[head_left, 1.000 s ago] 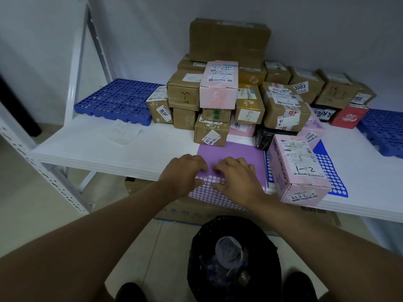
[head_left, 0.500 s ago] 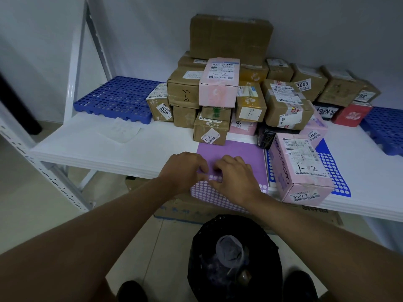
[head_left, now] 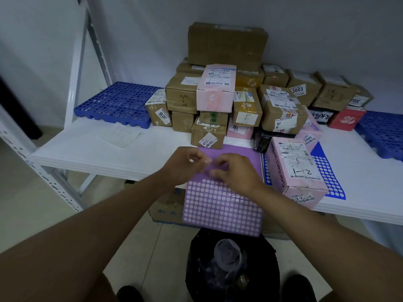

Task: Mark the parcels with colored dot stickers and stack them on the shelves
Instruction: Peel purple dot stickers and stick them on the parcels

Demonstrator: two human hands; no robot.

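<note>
- Over the front edge of the white shelf, my two hands meet above the purple sticker sheet, which lies half on the shelf and hangs out over the black bin on the floor.
- My left hand has its fingers curled, thumb and forefinger pinched together at the tips; something small and pale sits there, but I cannot tell for sure whether it is a sticker.
- My right hand is curled too, fingertips pressed down on the sheet just above the rows of pale dots, close to my left fingertips.
- Just right of my right hand stands a pink parcel marked "1-2" by hand on its label, tilted toward me at the shelf's front.
- Under that parcel and beyond it lies a blue sticker sheet, white dots showing along its right side.
- Behind the purple sheet the rest of the parcels are piled: a small brown box touching the sheet's far edge, another pink box higher up, also marked "1-2", and a big brown carton on top against the wall.
- More brown boxes run off to the right, one labelled "3003", with a red box near the end.
- Blue perforated mats lie at both ends of the shelf, the left mat against the white upright.
</note>
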